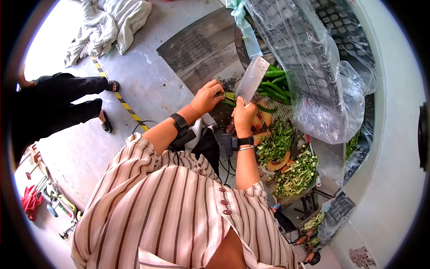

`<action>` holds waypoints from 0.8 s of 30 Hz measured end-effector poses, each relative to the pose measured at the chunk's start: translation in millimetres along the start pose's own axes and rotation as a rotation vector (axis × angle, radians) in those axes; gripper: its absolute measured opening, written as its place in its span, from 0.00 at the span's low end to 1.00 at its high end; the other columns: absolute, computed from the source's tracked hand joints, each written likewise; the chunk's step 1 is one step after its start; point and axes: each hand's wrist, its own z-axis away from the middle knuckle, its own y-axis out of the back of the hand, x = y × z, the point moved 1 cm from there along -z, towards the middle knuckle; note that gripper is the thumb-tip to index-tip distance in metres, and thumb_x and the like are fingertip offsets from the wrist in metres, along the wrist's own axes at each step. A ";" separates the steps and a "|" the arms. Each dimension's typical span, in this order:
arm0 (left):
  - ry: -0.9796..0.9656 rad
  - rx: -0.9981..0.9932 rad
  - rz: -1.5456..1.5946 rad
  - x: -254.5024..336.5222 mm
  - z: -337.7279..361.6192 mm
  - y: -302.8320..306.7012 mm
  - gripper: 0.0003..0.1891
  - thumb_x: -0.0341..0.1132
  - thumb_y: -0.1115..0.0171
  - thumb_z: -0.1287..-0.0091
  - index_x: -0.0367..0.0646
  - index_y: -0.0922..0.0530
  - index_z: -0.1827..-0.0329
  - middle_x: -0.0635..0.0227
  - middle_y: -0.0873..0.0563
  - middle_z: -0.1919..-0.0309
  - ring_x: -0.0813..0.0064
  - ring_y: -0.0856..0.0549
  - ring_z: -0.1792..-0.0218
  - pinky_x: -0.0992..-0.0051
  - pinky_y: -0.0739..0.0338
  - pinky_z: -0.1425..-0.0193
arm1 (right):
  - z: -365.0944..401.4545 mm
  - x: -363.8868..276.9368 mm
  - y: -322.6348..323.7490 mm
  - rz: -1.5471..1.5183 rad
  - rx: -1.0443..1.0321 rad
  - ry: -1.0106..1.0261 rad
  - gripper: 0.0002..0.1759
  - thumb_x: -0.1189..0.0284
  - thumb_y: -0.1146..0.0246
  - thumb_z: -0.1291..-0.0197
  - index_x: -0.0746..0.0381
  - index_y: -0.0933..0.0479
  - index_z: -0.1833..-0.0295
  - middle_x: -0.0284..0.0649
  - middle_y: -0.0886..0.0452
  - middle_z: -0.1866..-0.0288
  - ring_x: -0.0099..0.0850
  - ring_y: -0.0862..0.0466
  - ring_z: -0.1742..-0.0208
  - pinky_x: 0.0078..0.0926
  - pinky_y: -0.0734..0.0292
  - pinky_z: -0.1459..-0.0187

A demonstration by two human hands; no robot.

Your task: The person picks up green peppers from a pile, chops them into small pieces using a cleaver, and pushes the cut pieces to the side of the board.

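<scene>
My right hand (245, 117) is wrapped round the handle of a cleaver (253, 80), whose broad metal blade points up and away from me. To its left, my left hand (208, 97) is closed on a small bunch of green stalks (229, 96), whose ends reach toward the cleaver. Long green peppers (275, 87) lie in a heap just beyond the blade. Chopped green leaves (277, 142) are piled to the right of my right hand. Nearer to me sits a mound of pale green chopped pieces (295, 174).
Clear plastic sheeting (322, 98) covers dark crates at the right. A wooden board (201, 49) lies beyond my hands. Another person in black trousers (67, 96) stands at the left by a yellow-black floor stripe (127, 107). A crumpled cloth (109, 27) lies behind.
</scene>
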 end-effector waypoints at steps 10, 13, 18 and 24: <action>-0.041 0.010 0.046 3.3 -1.7 1.2 0.09 0.25 0.36 0.50 0.39 0.27 0.68 0.62 0.26 0.65 0.58 0.23 0.61 0.68 0.27 0.57 | -11.9 27.8 46.7 0.472 0.450 0.695 0.11 0.73 0.42 0.42 0.68 0.28 0.74 0.36 0.29 0.88 0.24 0.30 0.90 0.24 0.37 0.86; 0.003 -0.032 0.034 3.1 -2.2 1.8 0.10 0.25 0.36 0.50 0.39 0.27 0.66 0.62 0.26 0.64 0.58 0.23 0.61 0.68 0.27 0.57 | 2.3 18.3 48.8 0.325 0.250 0.304 0.10 0.74 0.43 0.42 0.67 0.28 0.74 0.35 0.27 0.87 0.24 0.29 0.90 0.24 0.37 0.85; -0.013 -0.048 -0.015 3.7 -2.4 1.7 0.12 0.25 0.36 0.51 0.39 0.27 0.64 0.61 0.26 0.62 0.60 0.23 0.60 0.70 0.27 0.56 | 20.4 -8.8 15.0 -0.100 -0.056 -0.072 0.16 0.72 0.46 0.39 0.70 0.30 0.77 0.35 0.30 0.88 0.25 0.30 0.90 0.25 0.36 0.87; -0.007 -0.052 -0.007 3.6 -1.2 1.8 0.13 0.24 0.36 0.51 0.38 0.27 0.63 0.62 0.26 0.60 0.61 0.23 0.60 0.71 0.27 0.55 | 35.6 2.7 26.1 -0.297 -0.182 -0.265 0.08 0.74 0.43 0.41 0.68 0.29 0.70 0.32 0.32 0.86 0.22 0.33 0.90 0.23 0.34 0.87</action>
